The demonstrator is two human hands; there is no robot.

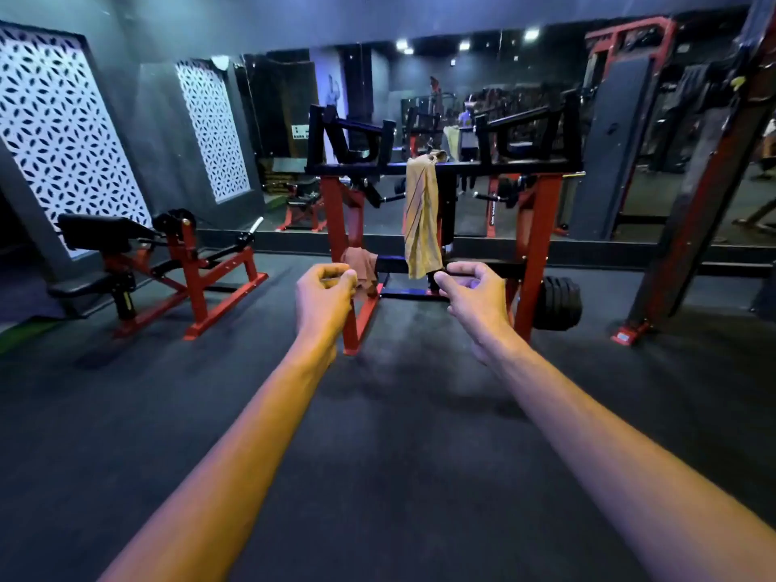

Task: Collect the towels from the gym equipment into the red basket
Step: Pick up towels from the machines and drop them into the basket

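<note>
Left hand: our left hand (325, 294) is stretched forward over the floor (378, 413); its grip is loosely curled and holds nothing.
Right hand: our right hand (474, 294) is stretched forward beside it, also loosely curled, thumb near the forefinger, with nothing between them.
Yellow towel: the yellow striped towel (421, 220) hangs from the black top bar of the red and black gym machine (535, 245) and its lower end comes down to the lower crossbar.
Brown towel: we see a brown towel (363, 266) draped on the lower bar at the left leg of the machine, just behind our left hand; whether the hand touches it we cannot tell.
Left side: a red bench machine (184, 270) stands on the floor.
Behind: a wall mirror (462, 98) shows the gym.
</note>
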